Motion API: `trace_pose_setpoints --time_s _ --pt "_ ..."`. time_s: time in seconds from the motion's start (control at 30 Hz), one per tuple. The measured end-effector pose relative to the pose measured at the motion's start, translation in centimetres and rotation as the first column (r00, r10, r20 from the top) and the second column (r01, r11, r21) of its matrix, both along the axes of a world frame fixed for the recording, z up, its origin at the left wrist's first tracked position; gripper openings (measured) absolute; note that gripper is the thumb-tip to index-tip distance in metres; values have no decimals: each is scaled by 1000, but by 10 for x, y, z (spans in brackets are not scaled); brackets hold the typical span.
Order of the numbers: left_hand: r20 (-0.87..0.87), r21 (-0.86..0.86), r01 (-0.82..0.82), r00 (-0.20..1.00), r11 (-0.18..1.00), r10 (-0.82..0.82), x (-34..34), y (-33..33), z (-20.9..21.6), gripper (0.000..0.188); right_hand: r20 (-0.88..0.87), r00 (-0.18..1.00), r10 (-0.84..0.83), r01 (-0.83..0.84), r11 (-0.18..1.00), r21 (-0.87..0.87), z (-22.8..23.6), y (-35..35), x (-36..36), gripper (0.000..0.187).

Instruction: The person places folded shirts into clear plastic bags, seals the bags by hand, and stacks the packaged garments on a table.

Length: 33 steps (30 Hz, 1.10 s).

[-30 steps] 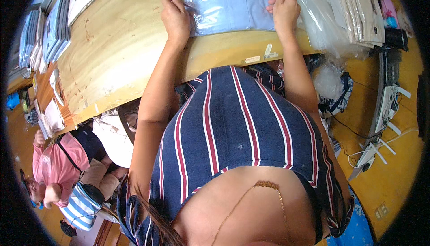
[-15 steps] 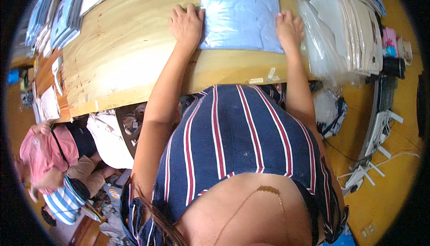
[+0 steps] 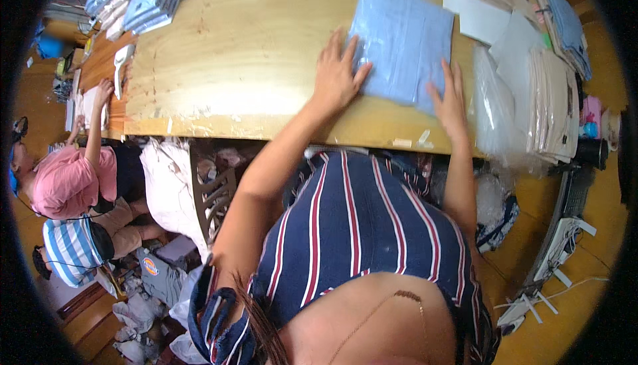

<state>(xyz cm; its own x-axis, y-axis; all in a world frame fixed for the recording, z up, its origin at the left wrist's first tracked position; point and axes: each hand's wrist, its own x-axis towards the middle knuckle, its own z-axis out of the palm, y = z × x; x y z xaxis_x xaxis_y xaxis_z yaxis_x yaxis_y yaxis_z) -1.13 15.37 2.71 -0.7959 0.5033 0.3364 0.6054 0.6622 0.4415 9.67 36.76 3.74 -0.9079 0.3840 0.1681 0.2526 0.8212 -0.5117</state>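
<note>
A folded light blue garment in a clear plastic bag (image 3: pixel 404 43) lies flat on the wooden table, slightly turned. My left hand (image 3: pixel 337 76) rests at its left edge, fingers spread and stretched out, thumb on the bag. At the lower right corner is my right hand (image 3: pixel 452 106), its fingers extended along the bag's right edge. Neither hand is wrapped around the bag. To the right of my right hand lie clear plastic bags (image 3: pixel 490 102).
Stacked beige packaged garments (image 3: pixel 551 106) stand at the right edge, and blue packaged ones (image 3: pixel 154 0) at the far left. A white handheld tool (image 3: pixel 121 69) lies on the side table. A person in a pink top (image 3: pixel 70 179) sits at the left. White sheets (image 3: pixel 475 16) lie behind the plastic bags.
The bagged garment has turned a little and lies nearer, with its far edge now in view. My fingers have gone from curled at its sides to stretched out. The view has shifted.
</note>
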Motion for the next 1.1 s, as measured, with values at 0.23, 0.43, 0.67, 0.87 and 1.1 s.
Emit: trace_pose_setpoints --time_s 0.23,0.43,0.67,0.87,1.1 --pt "156 46 -47 987 998 39 34 -20 10 51 -100 993 -58 23 947 -322 8 -37 47 75" --pt "35 298 8 999 955 -20 9 -16 -4 35 -312 939 -146 132 989 -68 -32 -17 36 45" --pt "-346 562 224 938 796 -20 -21 -13 123 23 -703 708 -59 -39 992 -123 105 5 2 37" --pt "156 347 -142 983 927 92 -32 -13 141 47 -540 811 -225 -74 876 -476 108 17 -40 46" --pt "-17 -21 -224 974 974 224 -8 38 38 55 20 993 -120 101 904 416 42 -55 -93 52"
